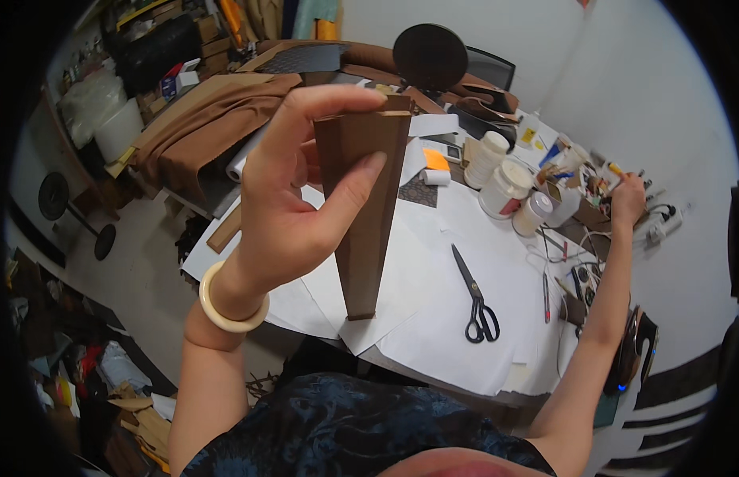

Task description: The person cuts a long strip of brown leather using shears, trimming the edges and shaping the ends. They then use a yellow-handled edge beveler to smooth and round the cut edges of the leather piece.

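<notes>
My left hand (306,183), with a cream bangle at its wrist, grips the top of a long brown folded piece (357,215), perhaps leather. The thumb lies on its near face and a finger reaches over its upper edge. The piece stands upright, narrowing toward its lower end at the white paper (417,334) on the table. At the far right, my right hand (628,199) reaches into a crowded tool holder (588,211), fingers bent close to a yellow-ended tool (616,168). What those fingers hold is too small to make out.
Black scissors (477,298) lie on the paper. White jars (506,189) and a bottle (532,213) stand beside the tool holder. A pen (546,298) lies near cables at the right. Brown material (218,127) is heaped at the back left; a black round disc (430,57) stands behind.
</notes>
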`<state>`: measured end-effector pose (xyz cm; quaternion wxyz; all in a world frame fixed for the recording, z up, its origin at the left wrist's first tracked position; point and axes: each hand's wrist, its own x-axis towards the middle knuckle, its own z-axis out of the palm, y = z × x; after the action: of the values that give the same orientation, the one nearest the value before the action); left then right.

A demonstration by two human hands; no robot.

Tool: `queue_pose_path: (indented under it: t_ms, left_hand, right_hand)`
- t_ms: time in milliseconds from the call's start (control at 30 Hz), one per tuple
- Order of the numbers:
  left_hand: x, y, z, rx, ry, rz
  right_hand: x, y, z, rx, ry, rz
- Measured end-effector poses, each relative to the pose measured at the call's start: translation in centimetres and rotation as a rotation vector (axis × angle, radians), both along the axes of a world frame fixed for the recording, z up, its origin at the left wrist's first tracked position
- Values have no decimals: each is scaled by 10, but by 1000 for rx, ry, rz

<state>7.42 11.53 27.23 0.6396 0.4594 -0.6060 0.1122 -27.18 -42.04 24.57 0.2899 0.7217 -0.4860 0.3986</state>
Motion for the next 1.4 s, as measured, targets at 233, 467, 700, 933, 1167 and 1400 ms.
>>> queue_pose_path:
  t_ms: [233, 467, 700, 933, 1167, 1400]
  left_hand:
    - [-26, 11, 2, 17, 58, -169]
    - [-71, 14, -14, -51, 314, -293]
    - [-83, 25, -4, -139, 195, -382]
    - [-84, 14, -25, -201, 32, -323]
    - [-77, -3, -44, -247, 27, -369]
    - [-74, -8, -50, -232, 34, -386]
  right_hand:
    - [-44, 142, -32, 259, -724, 742]
    - [17, 316, -47, 526, -966, 1251]
    - [51, 380, -50, 604, -920, 1596]
    - [81, 399, -79, 637, -1009, 1703]
    - [102, 398, -105, 715, -1048, 1714]
    - [104, 397, -111, 750, -1043, 1705]
